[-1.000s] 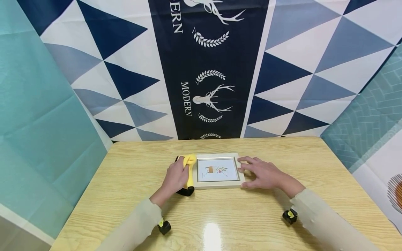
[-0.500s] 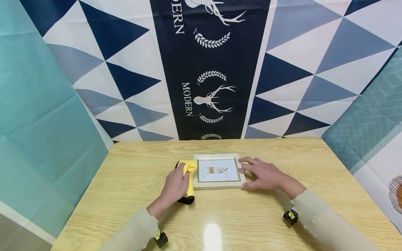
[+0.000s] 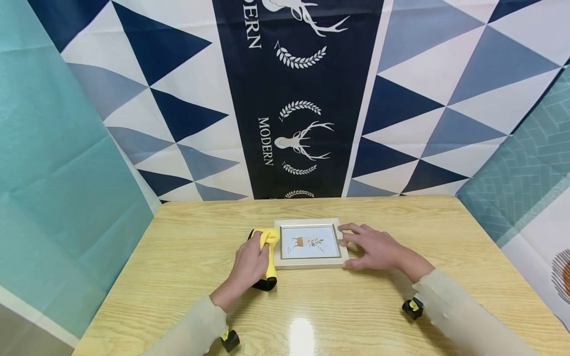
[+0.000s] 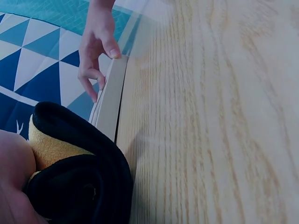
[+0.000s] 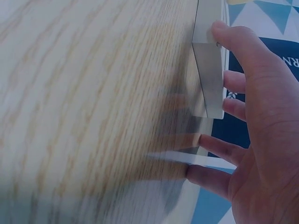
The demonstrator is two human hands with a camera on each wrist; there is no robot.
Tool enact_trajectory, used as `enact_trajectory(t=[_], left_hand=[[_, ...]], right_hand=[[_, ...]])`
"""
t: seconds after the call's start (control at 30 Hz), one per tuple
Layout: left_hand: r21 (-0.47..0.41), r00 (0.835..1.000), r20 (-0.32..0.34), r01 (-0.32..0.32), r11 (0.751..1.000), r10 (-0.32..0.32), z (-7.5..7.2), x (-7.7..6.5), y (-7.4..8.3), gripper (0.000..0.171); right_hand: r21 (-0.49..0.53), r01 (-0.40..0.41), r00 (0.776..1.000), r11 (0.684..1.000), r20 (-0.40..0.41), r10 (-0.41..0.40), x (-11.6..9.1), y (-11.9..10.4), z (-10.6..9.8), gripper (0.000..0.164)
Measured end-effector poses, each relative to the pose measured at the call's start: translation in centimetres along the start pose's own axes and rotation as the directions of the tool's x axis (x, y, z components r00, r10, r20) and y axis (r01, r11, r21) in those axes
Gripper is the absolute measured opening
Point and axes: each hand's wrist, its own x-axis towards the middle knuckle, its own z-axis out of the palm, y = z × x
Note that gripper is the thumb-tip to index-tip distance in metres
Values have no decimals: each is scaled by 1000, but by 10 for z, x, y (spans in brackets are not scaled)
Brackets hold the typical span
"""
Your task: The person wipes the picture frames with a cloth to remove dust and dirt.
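A light-coloured picture frame (image 3: pixel 309 264) with an orange animal and leaves in its picture lies flat on the wooden table. At its left end, my left hand (image 3: pixel 247 261) grips a bunched yellow and black cloth (image 3: pixel 269 267). The left wrist view shows the black side of the cloth (image 4: pixel 114 172) folded over beside the frame's near edge (image 4: pixel 112 100). My right hand (image 3: pixel 373 247) rests on the frame's right end, fingers spread, thumb at the near corner. In the right wrist view the thumb (image 5: pixel 222 32) touches the frame's side (image 5: pixel 210 79); two fingers reach its right end.
The wooden table (image 3: pixel 356 316) extends around the frame on all sides. Behind it hangs a patterned cloth (image 3: pixel 303 99) with triangles and deer heads. Black wrist cameras (image 3: pixel 230 341) sit below both sleeves.
During the first half second my left hand shifted slightly toward me with the cloth, along the frame's left end. Since then it has barely moved. My right hand stays at the frame's right end.
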Motion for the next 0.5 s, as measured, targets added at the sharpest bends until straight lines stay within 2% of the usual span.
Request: enact_trajectory(t=[0.07, 0.13, 0.2, 0.27, 0.43, 0.5], left_hand=[[11, 1000, -7, -9, 1000, 9, 0, 2, 1, 36], [-9, 1000, 8, 26, 1000, -26, -6, 1, 13, 35], [-12, 999, 10, 36, 999, -35, -7, 4, 14, 35], [-4, 999, 18, 51, 999, -51, -2, 8, 6, 37], [81, 997, -1, 74, 994, -75, 21, 27, -27, 38], [94, 996, -6, 90, 991, -90, 24, 34, -31, 37]], right_hand=[[0, 2, 1000, 1000, 0, -2, 0, 0, 0, 56], [2, 2, 1000, 1000, 1, -2, 0, 0, 1, 56], [0, 3, 1000, 1000, 2, -3, 0, 0, 1, 55], [-2, 7, 1000, 1000, 2, -7, 0, 0, 0, 55], [-4, 16, 1000, 1000, -5, -16, 0, -1, -1, 55], [-3, 16, 1000, 1000, -5, -16, 0, -1, -1, 54]])
